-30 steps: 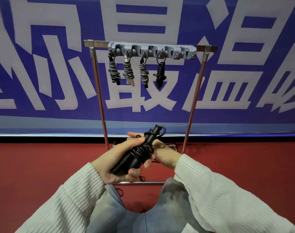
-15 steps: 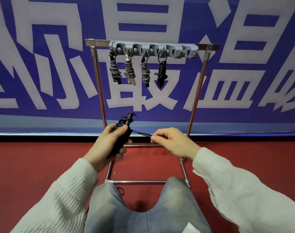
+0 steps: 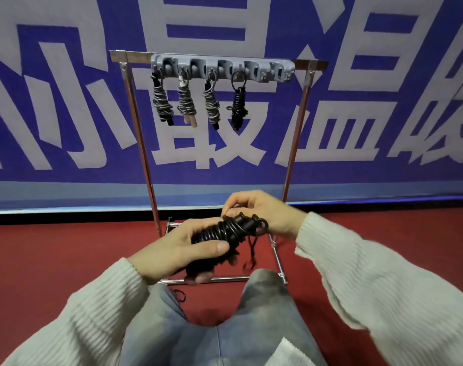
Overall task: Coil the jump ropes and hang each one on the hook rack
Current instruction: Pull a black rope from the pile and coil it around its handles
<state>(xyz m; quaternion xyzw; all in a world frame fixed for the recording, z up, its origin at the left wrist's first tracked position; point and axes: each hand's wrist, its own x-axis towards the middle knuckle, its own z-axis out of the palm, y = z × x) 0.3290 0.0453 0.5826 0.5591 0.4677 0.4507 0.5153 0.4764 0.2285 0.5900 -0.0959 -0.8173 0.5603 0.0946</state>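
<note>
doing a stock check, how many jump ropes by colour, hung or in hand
Grey ropes hung on the hook rack: 3
Black rope hung: 1
Black rope held in left hand and right hand: 1
Total: 5

One head-worn wide-angle view, looking forward and down.

We see everything from the wearer's own head, so our sightline runs over the knees in grey jeans and both sleeved forearms, which enter from the bottom corners. The left hand and right hand sit close, near the frame's centre. Farther off, facing us squarely, stands the metal frame with the hook rack, against a blue banner and above red floor. Straight edges bow near the borders. No second view overlaps.
</note>
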